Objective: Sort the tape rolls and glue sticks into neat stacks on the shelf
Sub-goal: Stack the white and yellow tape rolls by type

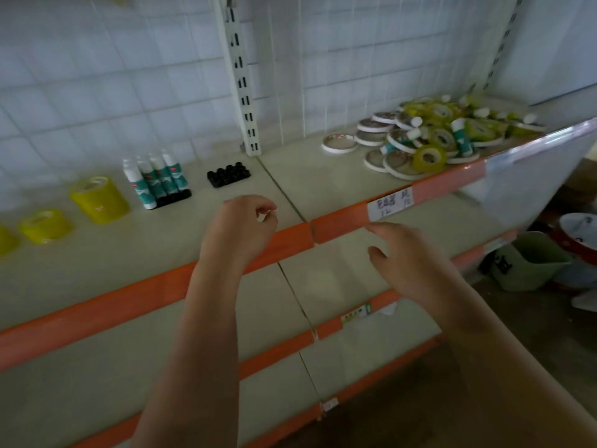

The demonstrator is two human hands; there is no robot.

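Hands empty, left hand (pixel 240 226) loosely curled, right hand (pixel 408 260) relaxed

shelf (pixel 97 273) | left: glue sticks (pixel 158 179) | right: tape pile (pixel 429 137)

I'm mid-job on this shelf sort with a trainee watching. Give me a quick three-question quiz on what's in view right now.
1. True or false: the left hand is holding a tape roll.
2. Where do the unsorted goods lie? A) in a mixed pile at the right of the top shelf; B) on the bottom shelf; C) in the green bin.
3. What do the upright glue sticks stand in?

Key:
1. False; its fingers are loosely curled and hold nothing, and the right hand is empty too.
2. A.
3. A black holder tray; a second black tray beside it is empty.
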